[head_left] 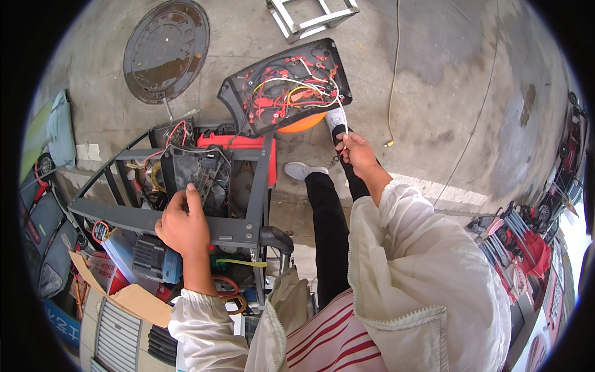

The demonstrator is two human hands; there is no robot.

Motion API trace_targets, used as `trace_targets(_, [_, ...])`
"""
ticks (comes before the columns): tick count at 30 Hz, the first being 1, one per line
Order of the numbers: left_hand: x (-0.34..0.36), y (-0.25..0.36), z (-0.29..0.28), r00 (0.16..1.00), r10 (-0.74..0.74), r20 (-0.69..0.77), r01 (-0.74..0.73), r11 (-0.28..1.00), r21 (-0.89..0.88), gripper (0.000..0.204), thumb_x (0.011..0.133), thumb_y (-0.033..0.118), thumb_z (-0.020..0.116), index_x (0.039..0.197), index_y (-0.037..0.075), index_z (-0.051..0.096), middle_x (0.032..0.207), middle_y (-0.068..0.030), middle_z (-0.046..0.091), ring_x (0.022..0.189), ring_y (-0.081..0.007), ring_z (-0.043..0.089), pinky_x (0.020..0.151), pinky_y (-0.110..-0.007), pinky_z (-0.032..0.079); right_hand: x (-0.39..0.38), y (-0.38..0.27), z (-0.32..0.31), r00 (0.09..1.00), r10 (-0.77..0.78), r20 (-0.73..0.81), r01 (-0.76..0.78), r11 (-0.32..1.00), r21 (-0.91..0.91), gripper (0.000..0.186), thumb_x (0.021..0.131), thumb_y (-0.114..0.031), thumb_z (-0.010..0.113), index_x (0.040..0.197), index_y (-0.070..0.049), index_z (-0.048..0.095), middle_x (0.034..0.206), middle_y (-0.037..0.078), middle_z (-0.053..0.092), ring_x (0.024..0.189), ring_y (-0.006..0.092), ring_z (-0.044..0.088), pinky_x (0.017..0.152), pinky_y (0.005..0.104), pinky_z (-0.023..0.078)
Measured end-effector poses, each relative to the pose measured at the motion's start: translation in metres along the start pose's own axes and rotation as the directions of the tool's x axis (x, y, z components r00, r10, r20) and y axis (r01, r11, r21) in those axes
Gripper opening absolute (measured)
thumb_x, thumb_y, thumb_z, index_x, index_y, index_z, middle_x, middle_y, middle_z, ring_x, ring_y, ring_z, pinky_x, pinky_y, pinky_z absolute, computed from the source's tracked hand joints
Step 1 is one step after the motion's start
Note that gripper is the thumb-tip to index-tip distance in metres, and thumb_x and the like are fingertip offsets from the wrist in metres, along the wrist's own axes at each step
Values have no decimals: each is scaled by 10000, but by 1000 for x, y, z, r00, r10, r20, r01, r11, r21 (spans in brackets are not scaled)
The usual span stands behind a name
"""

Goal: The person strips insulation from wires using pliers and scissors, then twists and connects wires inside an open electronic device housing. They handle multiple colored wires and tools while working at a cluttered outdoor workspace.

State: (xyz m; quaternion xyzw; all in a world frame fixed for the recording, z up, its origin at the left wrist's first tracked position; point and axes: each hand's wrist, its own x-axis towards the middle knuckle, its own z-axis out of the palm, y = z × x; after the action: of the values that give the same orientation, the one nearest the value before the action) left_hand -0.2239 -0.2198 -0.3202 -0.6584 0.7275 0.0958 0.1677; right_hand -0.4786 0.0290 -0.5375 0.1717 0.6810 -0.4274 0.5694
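Note:
My right hand point(359, 152) pinches a white wire point(343, 115) near its end, and a small dark and red piece shows below the fingers. That wire runs up to a black panel point(238, 102), whose upturned face carries red terminals and tangled white, red and yellow wires. My left hand point(186, 223) is over the near rail of a dark metal frame point(133, 214), its fingers curled and partly hidden. A black plastic cover point(192, 164) lies in the frame just beyond those fingers. Whether the hand grips this cover is hidden.
Something orange point(302, 123) shows under the panel, beside a red case point(238, 141). Boxes and a blue-grey device point(158, 257) sit by the frame. A metal stand point(310, 25), a manhole cover point(166, 53) and a cable point(393, 74) are on the ground. Vehicles point(561, 146) stand farther off.

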Motion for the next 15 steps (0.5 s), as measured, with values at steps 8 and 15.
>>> trace_targets(8, [-1, 0, 0, 1000, 15, -15, -15, 1000, -8, 425, 915, 483, 522, 870, 120, 738, 779, -69, 707, 817, -268, 647, 893, -400, 376, 38, -40, 30, 754, -627, 196, 535, 412, -738, 218, 939, -187, 573, 1095, -70, 669, 894, 157, 676, 847, 308, 644, 771, 384, 497])
trace_targets(15, [-2, -2, 1, 999, 22, -41, -23, 1000, -17, 405, 910, 468, 549, 872, 113, 739, 773, -65, 699, 792, -261, 635, 883, -391, 378, 106, -73, 56, 797, -541, 269, 405, 149, -902, 539, 920, -335, 601, 1345, -18, 506, 1336, 247, 512, 1240, 375, 490, 1033, 418, 407])
